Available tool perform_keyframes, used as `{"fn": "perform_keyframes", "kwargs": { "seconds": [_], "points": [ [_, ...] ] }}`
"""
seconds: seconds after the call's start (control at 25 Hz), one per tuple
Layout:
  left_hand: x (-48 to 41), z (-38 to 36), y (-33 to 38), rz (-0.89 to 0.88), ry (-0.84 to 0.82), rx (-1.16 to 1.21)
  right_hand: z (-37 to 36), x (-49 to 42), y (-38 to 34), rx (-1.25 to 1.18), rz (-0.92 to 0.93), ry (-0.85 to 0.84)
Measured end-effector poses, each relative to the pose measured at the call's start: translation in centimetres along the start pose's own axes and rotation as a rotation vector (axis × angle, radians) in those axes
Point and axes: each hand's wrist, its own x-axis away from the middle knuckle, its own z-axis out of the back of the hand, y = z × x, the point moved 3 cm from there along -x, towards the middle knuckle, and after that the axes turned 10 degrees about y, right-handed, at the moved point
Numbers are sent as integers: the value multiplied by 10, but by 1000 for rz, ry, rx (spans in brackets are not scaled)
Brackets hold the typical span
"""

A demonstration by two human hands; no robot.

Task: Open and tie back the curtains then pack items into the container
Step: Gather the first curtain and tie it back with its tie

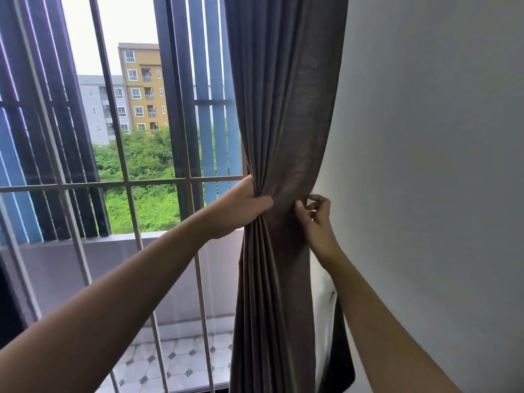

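Grey-brown woven curtain [286,137] gathered at the right edge of the window, against the white wall [425,165]; tie-back not yet secured.

Head view: left hand [241,207], grip clenched around the bunched pleats at mid-height; right hand [317,215] beside the bundle on the wall side, fingertips pinched at its edge, though whether they hold cloth or a tie cannot be told. Risk, as judged: should the left grip slacken before fastening, the pleats would spread across the glass. Surroundings: grey metal window bars [124,182] stand just behind the left hand, and the wall crowds the right hand. No container in view.
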Motion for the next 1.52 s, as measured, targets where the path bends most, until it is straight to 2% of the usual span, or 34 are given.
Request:
{"fn": "perform_keyframes", "kwargs": {
  "seconds": [0.08,0.2,0.32,0.4,0.68,0.76,0.84,0.96,1.08,1.16,1.36,1.52],
  "points": [
    [6,6,0,15,-16,73,-2,-13,-8,-138,-37,-112],
    [7,13,-4,54,-34,134,-8,-20,-16,-333,-234,-337],
    [8,13,-4,89,-41,168,-14,-19,-15,-367,-408,-383],
    [9,12,-2,94,-58,171,-14,-21,-13,-374,-434,-391],
    [9,13,-3,117,-77,187,-10,-24,-11,-369,-439,-387],
    [10,13,-3,112,-65,149,-10,-26,-11,-314,-352,-385],
    [9,11,-2,86,-10,89,-10,-25,-11,-224,-222,-326],
    [5,3,-2,35,130,-40,-7,-15,-12,-146,-131,-186],
    [-2,-7,-3,72,281,-179,-4,5,-11,-33,-28,-90],
    [-7,-15,-1,125,308,-208,-3,19,-6,56,41,-44],
    [-24,-36,3,257,332,-224,-5,36,6,149,10,-103],
    [-37,-39,-5,294,224,-85,-8,44,13,15,-119,-220]
  ]
}}
